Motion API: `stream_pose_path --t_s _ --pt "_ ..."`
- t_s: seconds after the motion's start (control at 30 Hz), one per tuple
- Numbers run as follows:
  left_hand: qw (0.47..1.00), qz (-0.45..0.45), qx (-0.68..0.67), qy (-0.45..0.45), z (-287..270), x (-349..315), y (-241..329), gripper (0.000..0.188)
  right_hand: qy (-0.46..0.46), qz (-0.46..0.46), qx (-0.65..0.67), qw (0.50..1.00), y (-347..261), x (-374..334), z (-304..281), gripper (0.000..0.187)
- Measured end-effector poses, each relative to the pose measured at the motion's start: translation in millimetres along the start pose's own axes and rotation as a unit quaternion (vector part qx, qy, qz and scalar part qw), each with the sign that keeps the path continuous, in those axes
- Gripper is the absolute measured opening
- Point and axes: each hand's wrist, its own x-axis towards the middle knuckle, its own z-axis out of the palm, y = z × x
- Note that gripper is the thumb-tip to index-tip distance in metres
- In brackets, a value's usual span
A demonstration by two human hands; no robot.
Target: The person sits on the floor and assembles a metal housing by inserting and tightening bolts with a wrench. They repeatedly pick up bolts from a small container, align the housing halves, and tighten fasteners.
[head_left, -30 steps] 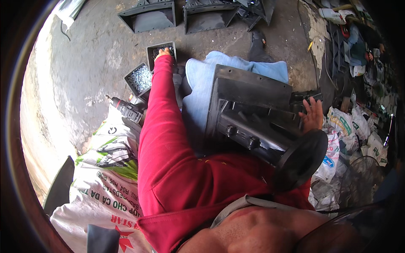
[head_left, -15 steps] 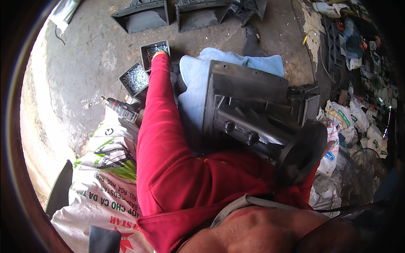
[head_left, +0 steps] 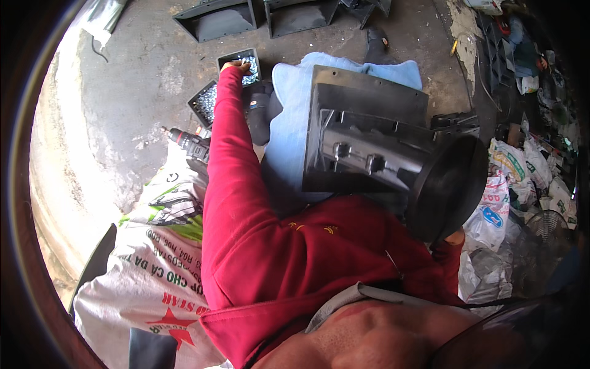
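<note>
My left arm stretches forward over the floor. My left hand [head_left: 236,66] is down in a dark square bin [head_left: 255,56] of shiny metal fasteners, its fingers bent together; what they pinch is too small to make out. Across my lap lies a large black plastic housing [head_left: 369,92] with a flat flange, two round bosses and a wide round end [head_left: 448,187]. My right hand [head_left: 453,238] grips the edge of that round end from below, its fingers mostly hidden. A light blue cloth [head_left: 286,92] is spread beneath the housing.
Beside the first bin stands a second bin [head_left: 203,104] of small screws. A cordless drill [head_left: 189,144] rests left of my arm, near a printed white sack [head_left: 141,277]. Black plastic frames [head_left: 221,21] stand ahead. Stuffed bags [head_left: 495,203] and a fan [head_left: 547,227] are at right.
My left hand has shifted within the bin and its fingers now show more. The housing has tilted, its round end turning more toward view, and my right hand shows lower at its edge.
</note>
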Motion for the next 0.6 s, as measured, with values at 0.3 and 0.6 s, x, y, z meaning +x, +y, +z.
stream_pose_path --t_s 0.3,0.6 --pt "0.981 0.170 -0.003 -0.095 -58 -279 143 0.023 -0.226 0.094 0.142 0.959 6 120 141 0.075" --pt "0.791 0.500 0.266 -0.232 27 -483 184 0.027 -0.222 0.249 0.416 0.846 32 141 173 0.051"
